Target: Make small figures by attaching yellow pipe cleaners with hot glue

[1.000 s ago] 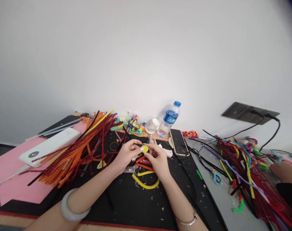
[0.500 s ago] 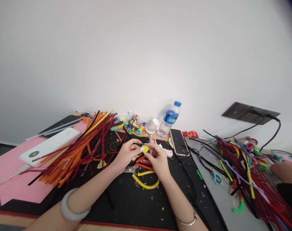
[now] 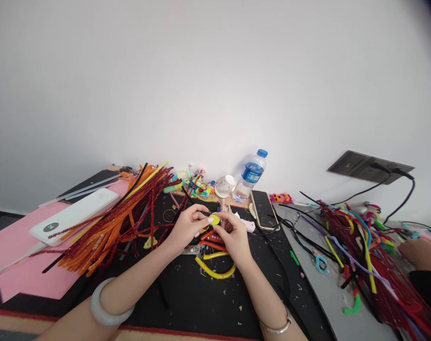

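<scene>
My left hand (image 3: 187, 226) and my right hand (image 3: 233, 235) meet above a black mat (image 3: 187, 293), both pinching a small yellow-green coiled pipe-cleaner disc (image 3: 214, 219) between their fingertips. A black pipe cleaner runs from the disc toward the back. Just under the hands lie red and orange pipe-cleaner pieces (image 3: 213, 245) and a curved yellow one (image 3: 215, 272). A pale bangle (image 3: 107, 310) circles my left wrist and a thin bracelet (image 3: 277, 326) my right.
A heap of orange and red pipe cleaners (image 3: 112, 222) lies to the left, beside a white power bank (image 3: 73, 215) on pink paper. A phone (image 3: 263, 209), water bottle (image 3: 249, 177) and paper cup (image 3: 224, 185) stand behind. Another person's hand (image 3: 419, 253) rests by mixed pipe cleaners (image 3: 364, 251) at right.
</scene>
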### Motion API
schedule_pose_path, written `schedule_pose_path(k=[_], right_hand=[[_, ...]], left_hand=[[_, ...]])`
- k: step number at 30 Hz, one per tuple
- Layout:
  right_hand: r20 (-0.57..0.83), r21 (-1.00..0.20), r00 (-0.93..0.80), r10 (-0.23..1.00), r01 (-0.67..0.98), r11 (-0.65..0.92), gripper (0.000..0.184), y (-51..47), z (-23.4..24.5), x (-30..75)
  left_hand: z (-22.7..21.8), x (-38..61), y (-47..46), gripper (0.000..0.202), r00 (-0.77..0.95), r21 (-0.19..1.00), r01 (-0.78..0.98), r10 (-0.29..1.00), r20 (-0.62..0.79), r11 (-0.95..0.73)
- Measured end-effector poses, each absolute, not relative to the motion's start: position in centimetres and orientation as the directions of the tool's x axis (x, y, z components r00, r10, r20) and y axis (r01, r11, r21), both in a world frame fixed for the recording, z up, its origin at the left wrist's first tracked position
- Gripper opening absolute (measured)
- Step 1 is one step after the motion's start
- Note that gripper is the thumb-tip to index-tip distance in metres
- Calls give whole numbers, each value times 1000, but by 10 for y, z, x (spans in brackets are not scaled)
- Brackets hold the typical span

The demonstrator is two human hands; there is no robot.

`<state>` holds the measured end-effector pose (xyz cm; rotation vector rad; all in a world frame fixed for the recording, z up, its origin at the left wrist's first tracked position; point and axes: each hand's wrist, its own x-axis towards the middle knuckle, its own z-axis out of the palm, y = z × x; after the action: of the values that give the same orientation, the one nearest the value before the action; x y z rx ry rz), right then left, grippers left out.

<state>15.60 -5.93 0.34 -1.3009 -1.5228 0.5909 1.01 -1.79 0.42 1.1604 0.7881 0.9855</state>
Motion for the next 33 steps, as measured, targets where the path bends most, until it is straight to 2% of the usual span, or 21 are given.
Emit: schedule_pose_path(k=[14, 23, 33], right_hand=[[467, -688, -9, 884, 625, 369, 11, -62, 3, 161], [543, -587, -75, 836, 678, 442, 11, -61, 5, 163], [560, -571, -80, 824, 683, 455, 12, -61, 5, 164]], left_hand=[[0, 10, -17, 30, 394, 986, -164, 918, 47, 21], [1, 9, -18, 28, 387, 991, -132, 918, 82, -32], [1, 10, -17, 29, 382, 992, -121, 921, 78, -33]])
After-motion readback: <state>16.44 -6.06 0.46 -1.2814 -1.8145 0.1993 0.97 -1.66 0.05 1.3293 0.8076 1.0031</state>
